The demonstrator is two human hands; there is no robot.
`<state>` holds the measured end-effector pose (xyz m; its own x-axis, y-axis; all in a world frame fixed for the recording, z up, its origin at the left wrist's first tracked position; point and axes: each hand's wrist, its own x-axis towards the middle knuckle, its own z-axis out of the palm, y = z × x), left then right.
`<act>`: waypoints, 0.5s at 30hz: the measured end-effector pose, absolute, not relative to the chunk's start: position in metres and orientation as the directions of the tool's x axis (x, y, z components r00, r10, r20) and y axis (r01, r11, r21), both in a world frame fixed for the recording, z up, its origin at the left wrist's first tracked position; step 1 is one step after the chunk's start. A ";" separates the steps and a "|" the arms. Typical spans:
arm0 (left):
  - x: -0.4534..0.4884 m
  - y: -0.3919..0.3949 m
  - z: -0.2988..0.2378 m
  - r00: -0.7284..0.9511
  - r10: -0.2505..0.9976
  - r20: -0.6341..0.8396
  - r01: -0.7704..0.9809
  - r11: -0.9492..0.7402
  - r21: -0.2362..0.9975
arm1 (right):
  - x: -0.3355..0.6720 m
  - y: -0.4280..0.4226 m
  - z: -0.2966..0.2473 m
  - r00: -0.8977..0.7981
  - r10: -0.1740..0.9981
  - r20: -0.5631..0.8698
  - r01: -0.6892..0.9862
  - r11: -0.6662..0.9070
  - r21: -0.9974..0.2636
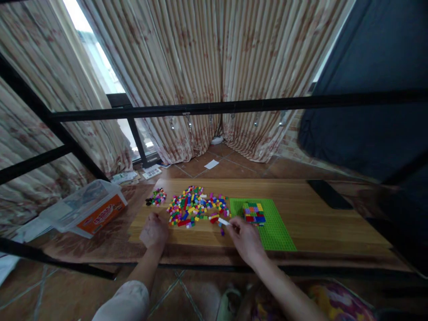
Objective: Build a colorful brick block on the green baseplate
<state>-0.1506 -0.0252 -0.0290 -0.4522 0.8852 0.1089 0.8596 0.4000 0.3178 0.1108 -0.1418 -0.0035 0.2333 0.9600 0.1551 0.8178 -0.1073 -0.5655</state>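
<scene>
My right hand (pixel 245 238) pinches a long white toy brick (pixel 223 221) between thumb and fingers, just off the right edge of a loose pile of coloured bricks (pixel 192 206). Beside that hand, a bright green baseplate (pixel 276 229) lies on the wooden board and bears a small block built of many-coloured bricks (pixel 254 213). A single purple brick (pixel 222 232) rests left of my right fingers. My left hand (pixel 154 230) is at the board's left part with its fingers curled closed; anything inside is hidden. A smaller heap of mixed pieces (pixel 156 197) lies beyond it.
A clear plastic box (pixel 96 203) with an orange label stands left of the wooden board (pixel 314 229). A dark phone-like slab (pixel 329 194) lies at the far right. A black metal bar (pixel 214 107) crosses in front of striped curtains (pixel 187 58).
</scene>
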 end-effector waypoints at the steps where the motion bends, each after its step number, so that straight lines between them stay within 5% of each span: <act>1: -0.151 -0.025 -0.029 -0.454 0.885 0.104 0.858 0.403 0.318 | 0.125 -0.149 -0.005 0.282 0.945 0.167 0.742 -0.105 -0.662; 6: -0.152 -0.023 -0.029 -0.472 0.877 0.092 0.852 0.426 0.306 | 0.198 -0.176 0.001 0.381 0.916 0.122 0.491 -0.089 -0.867; 15: -0.157 -0.030 -0.019 -0.472 0.879 0.066 0.834 0.421 0.356 | 0.249 -0.168 0.014 0.442 0.877 0.191 0.506 -0.068 -0.860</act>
